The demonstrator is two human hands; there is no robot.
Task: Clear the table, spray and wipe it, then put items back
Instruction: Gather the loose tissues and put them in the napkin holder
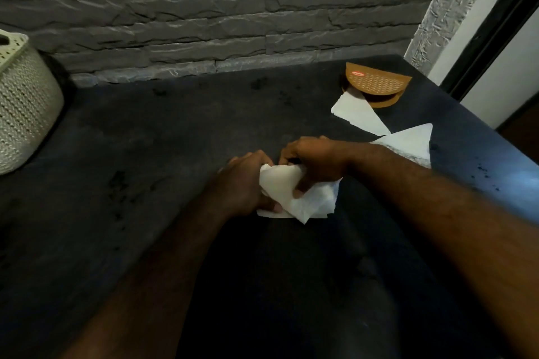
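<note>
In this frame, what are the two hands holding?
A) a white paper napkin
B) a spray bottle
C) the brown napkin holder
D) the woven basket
A: the left hand and the right hand both grip a crumpled white paper napkin above the dark table, while the brown napkin holder sits apart near the far right corner.

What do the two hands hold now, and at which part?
Both hold one white paper napkin. The left hand grips its left edge; the right hand grips its upper right part.
</note>
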